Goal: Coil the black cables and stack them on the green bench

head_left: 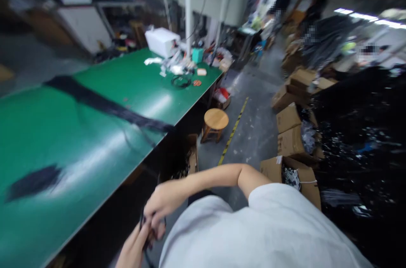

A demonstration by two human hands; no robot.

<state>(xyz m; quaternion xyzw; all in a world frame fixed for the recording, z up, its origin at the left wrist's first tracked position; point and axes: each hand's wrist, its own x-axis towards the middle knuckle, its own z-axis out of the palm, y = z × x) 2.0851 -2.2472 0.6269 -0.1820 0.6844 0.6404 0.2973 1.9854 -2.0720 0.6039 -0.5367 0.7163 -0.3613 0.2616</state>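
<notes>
My right hand [163,202] and my left hand [135,244] meet low in the view, just off the near edge of the green table [63,141]. Both are closed in a pinch on a thin black cord [149,240] that loops between the fingers; blur hides its details. My right arm is bent in front of my white shirt. A long black strap [104,105] lies across the table top, and a shorter dark piece [31,181] lies nearer the left edge.
A white box [161,42], a black cable coil [180,81] and small clutter sit at the table's far end. A round wooden stool [215,120] stands beside a yellow floor line [233,130]. Open cardboard boxes [290,132] and a dark heap [358,141] line the right.
</notes>
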